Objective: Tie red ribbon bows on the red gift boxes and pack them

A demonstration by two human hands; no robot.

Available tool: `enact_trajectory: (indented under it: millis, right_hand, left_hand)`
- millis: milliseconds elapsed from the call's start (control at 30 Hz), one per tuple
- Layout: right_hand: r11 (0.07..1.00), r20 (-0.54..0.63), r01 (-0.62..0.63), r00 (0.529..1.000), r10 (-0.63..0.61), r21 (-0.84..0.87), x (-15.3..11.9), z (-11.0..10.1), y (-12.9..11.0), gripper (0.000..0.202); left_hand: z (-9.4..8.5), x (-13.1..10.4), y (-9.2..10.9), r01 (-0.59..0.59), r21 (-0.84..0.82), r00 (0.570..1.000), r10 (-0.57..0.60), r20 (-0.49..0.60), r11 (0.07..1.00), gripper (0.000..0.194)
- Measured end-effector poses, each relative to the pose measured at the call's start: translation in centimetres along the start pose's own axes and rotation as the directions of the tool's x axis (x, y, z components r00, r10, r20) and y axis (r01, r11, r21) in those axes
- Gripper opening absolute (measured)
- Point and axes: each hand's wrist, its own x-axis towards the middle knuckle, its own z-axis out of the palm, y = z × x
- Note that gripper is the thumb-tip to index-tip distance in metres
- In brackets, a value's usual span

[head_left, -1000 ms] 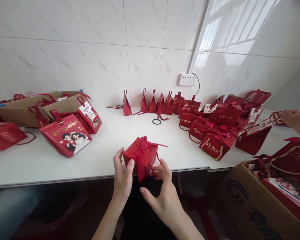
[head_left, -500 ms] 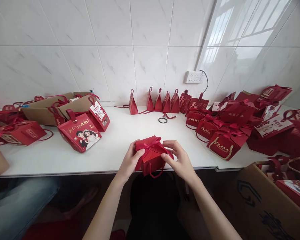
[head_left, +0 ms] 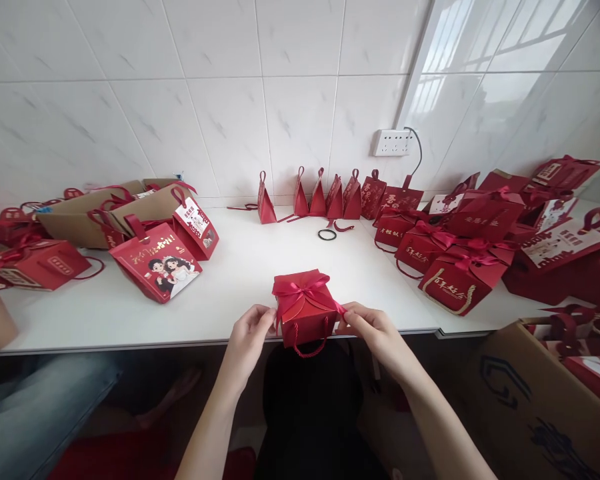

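Observation:
A red gift box (head_left: 307, 320) with a pink-red ribbon bow (head_left: 303, 288) on its top stands at the front edge of the white table, its red cord handle hanging down in front. My left hand (head_left: 253, 337) is at the box's left side, thumb and fingers pinched on the ribbon's left tail. At the right side, my right hand (head_left: 373, 330) pinches the ribbon's right tail between thumb and fingers. Behind the box lies a black ring (head_left: 327, 235).
Small red triangular boxes (head_left: 317, 200) line the wall. Many red boxes (head_left: 450, 283) crowd the right, above a cardboard carton (head_left: 520, 400). On the left are a picture box (head_left: 157, 263) and a cardboard tray (head_left: 75, 227). A person's jeans (head_left: 45, 413) show lower left.
Both hands have moved off the box's top and sides to the ribbon tails. The box now faces forward more squarely, with its cord handle fully in view.

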Motion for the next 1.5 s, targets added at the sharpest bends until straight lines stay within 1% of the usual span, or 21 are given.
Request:
enact_trajectory:
  millis: [67, 133, 167, 200, 267, 300, 367, 400, 433, 467, 567, 633, 700, 767, 900, 967, 1100, 1167, 1300, 1400, 1500]
  right_hand:
    - [0.994, 0.043, -0.049, 0.998, 0.053, -0.095, -0.3, -0.6, 0.4, 0.032]
    - [0.972, 0.088, -0.099, 0.989, 0.12, -0.212, -0.6, -1.4, 0.8, 0.029]
    - [0.956, 0.104, -0.112, 0.984, 0.144, -0.27, -0.7, -2.0, 1.0, 0.028]
    - [0.942, 0.111, -0.117, 0.981, 0.159, -0.314, -0.8, -2.5, 1.1, 0.027]
    - [0.934, 0.103, -0.113, 0.982, 0.157, -0.339, -0.6, -3.3, 1.3, 0.025]
    - [0.942, 0.09, -0.104, 0.986, 0.14, -0.32, -0.4, -3.5, 1.4, 0.029]
    - [0.967, 0.072, -0.043, 0.995, 0.062, -0.251, 0.1, -3.5, 1.5, 0.05]
    - [0.974, 0.075, 0.007, 0.997, 0.01, -0.225, 0.4, -3.2, 1.6, 0.06]
    - [0.974, 0.083, 0.065, 0.995, -0.048, -0.216, 0.6, -2.7, 1.6, 0.066]
    - [0.967, 0.091, 0.123, 0.99, -0.105, -0.223, 0.7, -2.2, 1.7, 0.067]
    - [0.934, 0.089, 0.246, 0.969, -0.231, -0.259, 0.5, -0.7, 1.6, 0.054]
    - [0.919, 0.054, 0.306, 0.952, -0.302, -0.25, 0.0, 0.0, 1.4, 0.046]
    - [0.903, 0.027, 0.363, 0.93, -0.367, -0.229, -0.6, 0.4, 1.3, 0.043]
    - [0.878, 0.004, 0.424, 0.901, -0.434, -0.22, -1.0, 0.4, 1.3, 0.045]
    - [0.838, -0.042, 0.505, 0.851, -0.523, -0.208, -1.6, 0.3, 1.3, 0.05]
    - [0.831, -0.053, 0.524, 0.839, -0.541, -0.189, -1.7, 0.3, 1.2, 0.052]
    - [0.817, -0.064, 0.551, 0.821, -0.567, -0.17, -2.0, 0.3, 1.1, 0.052]
    - [0.811, -0.07, 0.56, 0.814, -0.577, -0.17, -2.1, 0.3, 1.1, 0.051]
    - [0.811, -0.077, 0.56, 0.813, -0.578, -0.171, -2.1, 0.3, 1.2, 0.05]
    - [0.826, -0.072, 0.535, 0.83, -0.553, -0.177, -2.1, 0.5, 1.1, 0.047]
    - [0.83, -0.031, 0.509, 0.848, -0.529, -0.227, -1.7, 0.5, 1.2, 0.046]
  left_hand:
    - [-0.4, -0.1, -0.3, 0.006, -0.01, 1.0, -0.006, 0.015, 1.0, 0.031]
    - [-1.1, 0.1, -0.9, -0.043, -0.062, 0.999, 0.043, 0.005, 0.997, 0.031]
    - [-1.4, 0.3, -1.2, -0.09, -0.088, 0.995, 0.092, 0.024, 0.992, 0.04]
    - [-1.7, 0.5, -1.5, -0.134, -0.103, 0.988, 0.141, 0.069, 0.986, 0.052]
    - [-2.0, 1.0, -1.7, -0.177, -0.065, 0.961, 0.187, 0.202, 0.982, 0.08]
    - [-2.0, 1.3, -1.7, -0.177, -0.017, 0.948, 0.175, 0.266, 0.984, 0.091]
    - [-1.6, 1.7, -1.3, -0.184, 0.061, 0.922, 0.151, 0.356, 0.981, 0.101]
    - [-1.2, 1.9, -1.0, -0.205, 0.072, 0.907, 0.162, 0.388, 0.976, 0.101]
    - [-0.9, 2.1, -0.7, -0.237, 0.069, 0.89, 0.188, 0.414, 0.969, 0.099]
    - [-0.6, 2.2, -0.5, -0.272, 0.061, 0.875, 0.22, 0.431, 0.96, 0.096]
    - [-0.2, 2.3, 0.0, -0.377, 0.075, 0.854, 0.315, 0.414, 0.923, 0.093]
    - [-0.4, 2.1, 0.3, -0.451, 0.089, 0.836, 0.385, 0.39, 0.888, 0.093]
    - [-0.7, 1.8, 0.7, -0.505, 0.079, 0.812, 0.442, 0.381, 0.86, 0.095]
    - [-0.9, 1.4, 1.2, -0.514, 0.052, 0.806, 0.46, 0.373, 0.856, 0.096]
    - [-0.9, 0.8, 2.1, -0.477, -0.016, 0.827, 0.455, 0.331, 0.879, 0.099]
    - [-0.9, 0.6, 2.5, -0.49, -0.032, 0.819, 0.473, 0.324, 0.871, 0.099]
    - [-0.9, 0.5, 2.8, -0.543, -0.041, 0.784, 0.523, 0.335, 0.839, 0.101]
    - [-1.0, 0.4, 2.9, -0.547, -0.046, 0.779, 0.529, 0.336, 0.836, 0.102]
    - [-1.1, 0.3, 2.9, -0.517, -0.052, 0.799, 0.504, 0.329, 0.854, 0.1]
    - [-1.1, 0.3, 2.6, -0.491, -0.049, 0.815, 0.479, 0.326, 0.87, 0.099]
    - [-1.3, 0.5, 2.2, -0.48, -0.029, 0.833, 0.466, 0.298, 0.877, 0.099]
